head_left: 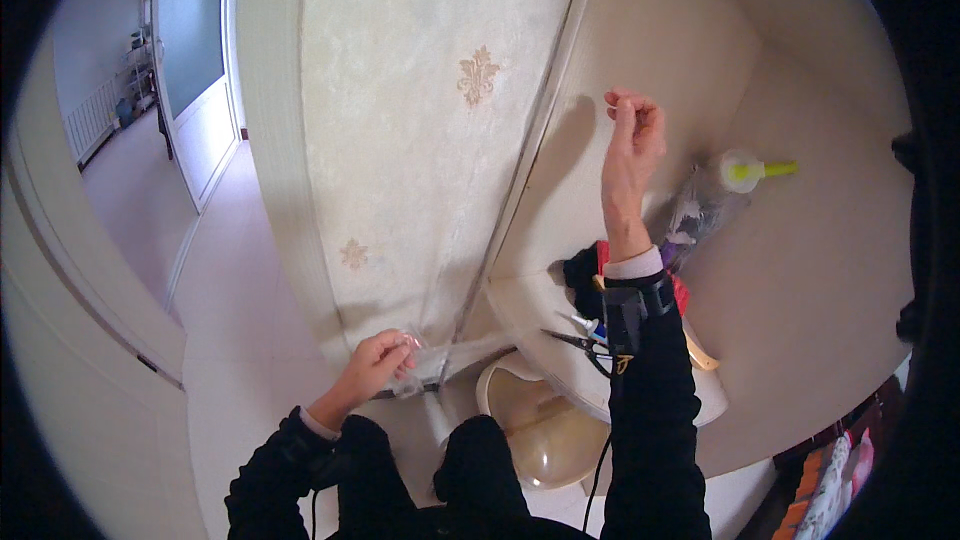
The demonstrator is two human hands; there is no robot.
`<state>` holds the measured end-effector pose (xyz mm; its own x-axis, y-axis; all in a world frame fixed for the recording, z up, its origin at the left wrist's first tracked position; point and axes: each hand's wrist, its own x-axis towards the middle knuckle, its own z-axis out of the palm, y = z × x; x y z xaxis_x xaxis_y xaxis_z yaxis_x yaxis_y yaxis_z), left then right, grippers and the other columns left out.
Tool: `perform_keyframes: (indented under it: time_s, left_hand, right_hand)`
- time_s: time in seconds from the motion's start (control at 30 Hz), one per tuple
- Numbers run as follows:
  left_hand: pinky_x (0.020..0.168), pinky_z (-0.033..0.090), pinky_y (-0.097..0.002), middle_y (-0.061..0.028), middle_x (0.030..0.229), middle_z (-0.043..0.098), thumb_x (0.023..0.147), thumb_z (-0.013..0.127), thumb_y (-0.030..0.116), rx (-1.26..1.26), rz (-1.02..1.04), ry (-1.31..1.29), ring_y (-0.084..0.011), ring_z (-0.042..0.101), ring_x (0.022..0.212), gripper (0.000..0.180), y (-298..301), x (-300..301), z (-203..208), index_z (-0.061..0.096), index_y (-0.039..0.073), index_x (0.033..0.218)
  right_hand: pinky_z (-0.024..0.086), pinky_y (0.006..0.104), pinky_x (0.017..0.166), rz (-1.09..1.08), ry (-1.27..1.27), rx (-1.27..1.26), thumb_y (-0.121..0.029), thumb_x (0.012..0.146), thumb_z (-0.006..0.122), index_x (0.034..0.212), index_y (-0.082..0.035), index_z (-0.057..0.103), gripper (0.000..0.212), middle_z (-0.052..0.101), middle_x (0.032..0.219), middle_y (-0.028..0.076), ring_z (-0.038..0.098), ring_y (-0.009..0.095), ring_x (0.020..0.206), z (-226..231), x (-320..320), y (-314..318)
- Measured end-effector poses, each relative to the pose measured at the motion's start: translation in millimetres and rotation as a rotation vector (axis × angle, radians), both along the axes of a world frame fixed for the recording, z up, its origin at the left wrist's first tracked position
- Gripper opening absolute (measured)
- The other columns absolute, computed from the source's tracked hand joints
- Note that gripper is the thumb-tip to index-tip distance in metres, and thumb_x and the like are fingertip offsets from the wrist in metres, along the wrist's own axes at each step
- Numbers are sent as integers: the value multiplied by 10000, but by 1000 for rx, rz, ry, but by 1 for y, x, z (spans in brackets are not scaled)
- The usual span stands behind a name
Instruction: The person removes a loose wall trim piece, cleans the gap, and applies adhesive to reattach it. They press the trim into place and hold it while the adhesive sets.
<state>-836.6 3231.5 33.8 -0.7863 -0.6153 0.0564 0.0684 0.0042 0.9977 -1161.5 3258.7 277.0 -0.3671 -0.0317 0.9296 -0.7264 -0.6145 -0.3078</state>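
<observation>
Left hand (378, 360) low at the wall base, black-sleeved forearm coming up from the lower edge, wrist bent, fingers curled shut around a crumpled bit of clear plastic film (412, 348) pressed against the bottom of the cream patterned wallpaper panel (420, 140). More film trails right from the hand along the floor edge toward the corner seam.

Right hand (632, 135) raised high, arm stretched nearly straight up over the pale rounded counter (800, 270), palm side turned left, thumb and fingertips pinched narrow together at the top; can't tell what sits between them, possibly a thin strand or film edge too fine to see. A black strap wraps the right wrist over a pale cuff.

On the counter near the right forearm: black-handled scissors (578, 342), a small white tube with blue cap (584, 323), a heap of black and red cloth (590, 270), a clear crinkled plastic bag (695, 210), and a white bottle with yellow-green nozzle (752, 171). A beige round basin (535, 430) sits below the counter edge, just beside the knees.
</observation>
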Motion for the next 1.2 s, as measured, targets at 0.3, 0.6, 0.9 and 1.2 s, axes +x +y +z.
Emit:
perform_keyframes:
  time_s: [0.3, 0.6, 0.9, 1.2]
  left_hand:
    - [690, 478, -232, -22, 832, 604, 1004, 493, 133, 25, -39, -20, -85, 557, 747, 190, 3, -13, -11, 610, 8, 1087]
    - [672, 472, -225, -17, 821, 597, 1001, 499, 161, 32, -46, -46, -81, 557, 743, 215, 9, -19, -14, 614, 5, 1095]
    - [677, 489, -230, -23, 825, 604, 1000, 499, 152, 65, -45, -69, -85, 569, 745, 219, 6, -23, -18, 614, 4, 1112]
    - [664, 487, -234, -27, 818, 607, 999, 495, 136, 20, -24, -59, -89, 569, 731, 202, -3, -18, -25, 616, 2, 1088]
  right_hand:
    - [530, 315, 714, -421, 204, 115, 2, 813, 685, 998, -26, 635, 193, 633, 852, 102, 641, 231, 764, -26, 9, -21]
    - [526, 321, 683, -386, 143, 75, 28, 802, 683, 937, -22, 634, 152, 639, 854, 100, 637, 225, 745, -23, 12, -24]
    - [532, 323, 698, -378, 182, 158, 20, 814, 670, 923, -20, 638, 120, 626, 947, 113, 641, 229, 823, -35, 8, -19]
    - [557, 316, 734, -738, 812, 141, -1, 762, 667, 994, -18, 637, 235, 606, 980, 102, 641, 235, 871, -27, -24, 2]
